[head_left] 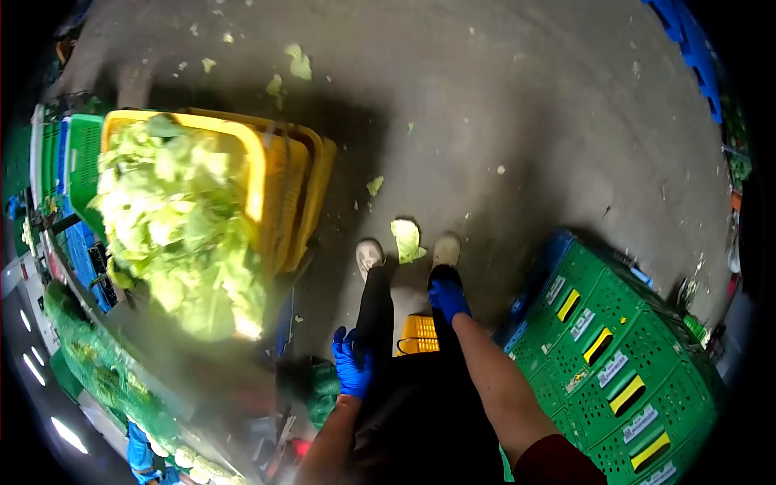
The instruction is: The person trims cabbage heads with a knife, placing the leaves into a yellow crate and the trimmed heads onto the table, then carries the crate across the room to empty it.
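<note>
My left hand point(352, 362), in a blue glove, hangs beside my left thigh with its fingers spread and loosely bent, holding nothing. My right hand point(449, 299), gloved the same way, is in front of my right leg with its fingers loosely extended and nothing visible in them. Between my shoes lies a pale green leaf point(407, 240) on the floor. To the left stands a yellow crate point(257, 174) heaped with light green leaves point(174, 226). A smaller yellow basket point(418, 333) shows between my legs.
Green perforated crates point(590, 339) with yellow-and-black handles are stacked at the right. At the lower left, a green net sack point(101, 364) lies along a work surface, near another person's blue-gloved hand point(141, 454). Leaf scraps point(298, 62) litter the concrete floor.
</note>
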